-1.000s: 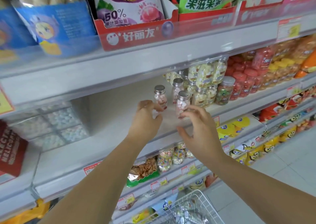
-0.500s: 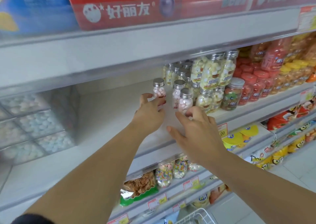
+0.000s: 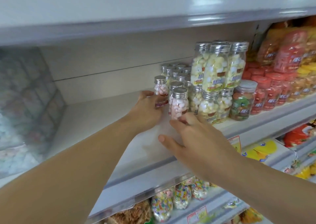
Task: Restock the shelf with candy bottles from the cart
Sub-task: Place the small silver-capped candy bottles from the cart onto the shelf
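As we are placing stock on the shelf [image 3: 102, 121], the left hand [image 3: 147, 109] is gripping the left bottle [image 3: 160, 90]. The right hand [image 3: 196, 138] is touching the right bottle [image 3: 178, 104] at its base, thumb spread clear. Both bottles are sitting beside the row [image 3: 179, 75]. Next, probably: letting go, then fetching more from the cart.

Shelf [image 3: 102, 117], middle tier: left bottle [image 3: 160, 88] stands at the left edge of the bottle group, its lower part held in the left hand [image 3: 145, 109]. The front bottle [image 3: 178, 104] is just right of it and nearer, the right hand [image 3: 196, 138] touching its base, with small bottles [image 3: 178, 72] in rows behind both. To the right, lower jars [image 3: 210, 107] carry tall bottles [image 3: 216, 70] stacked on top, then a wide jar [image 3: 242, 102], then lidded jars [image 3: 273, 94]. A bin [image 3: 25, 95] sits at the far left, and candy bags [image 3: 171, 203] lie on the lower shelf [image 3: 213, 205] beneath.
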Available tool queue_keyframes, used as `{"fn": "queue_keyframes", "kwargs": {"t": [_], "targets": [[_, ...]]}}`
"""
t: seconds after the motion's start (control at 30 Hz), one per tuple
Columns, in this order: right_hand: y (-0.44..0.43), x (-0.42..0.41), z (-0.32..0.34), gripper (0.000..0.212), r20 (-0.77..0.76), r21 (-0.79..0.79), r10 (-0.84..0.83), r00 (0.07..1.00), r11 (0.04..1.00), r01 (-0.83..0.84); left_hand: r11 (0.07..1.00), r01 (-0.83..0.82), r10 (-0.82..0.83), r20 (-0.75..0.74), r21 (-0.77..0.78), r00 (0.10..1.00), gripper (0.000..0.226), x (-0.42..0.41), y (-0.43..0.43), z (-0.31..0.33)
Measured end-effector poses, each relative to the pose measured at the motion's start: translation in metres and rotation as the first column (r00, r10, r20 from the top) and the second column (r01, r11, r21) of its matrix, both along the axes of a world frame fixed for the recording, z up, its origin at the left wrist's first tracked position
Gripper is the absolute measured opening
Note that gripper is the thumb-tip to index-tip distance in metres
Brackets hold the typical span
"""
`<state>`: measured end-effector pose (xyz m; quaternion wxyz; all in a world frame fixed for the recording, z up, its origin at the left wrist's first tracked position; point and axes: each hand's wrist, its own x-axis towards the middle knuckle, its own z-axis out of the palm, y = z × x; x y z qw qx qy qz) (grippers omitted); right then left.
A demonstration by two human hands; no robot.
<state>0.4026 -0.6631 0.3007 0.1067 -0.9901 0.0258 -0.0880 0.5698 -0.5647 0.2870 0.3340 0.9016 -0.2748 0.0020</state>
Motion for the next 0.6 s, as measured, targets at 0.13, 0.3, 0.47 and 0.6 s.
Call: {"fn": "queue_keyframes", "kwargs": {"t": [0.13,0.3,0.47,0.6], "targets": [[-0.001,0.008,0.003,0.062,-0.039,0.011,0.018,0.999,1.000,-0.017,0.997,0.027,-0.026,-0.014,0.077,1.000,0.042,0.007,-0.004,0.008],[-0.002,0.017,0.003,0.061,-0.051,0.018,0.028,0.998,0.999,-0.027,0.999,0.028,-0.030,-0.067,-0.033,0.997,0.039,0.003,-0.009,0.011],[-0.007,0.017,-0.001,0.063,-0.033,0.042,0.038,0.999,0.998,-0.036,0.976,0.005,-0.024,-0.082,-0.219,0.996,0.028,-0.013,-0.007,0.012],[-0.010,0.016,-0.003,0.065,-0.013,0.054,0.060,0.998,0.997,-0.059,0.982,0.009,-0.045,-0.185,-0.190,0.982,0.043,-0.019,-0.002,0.012]]}}
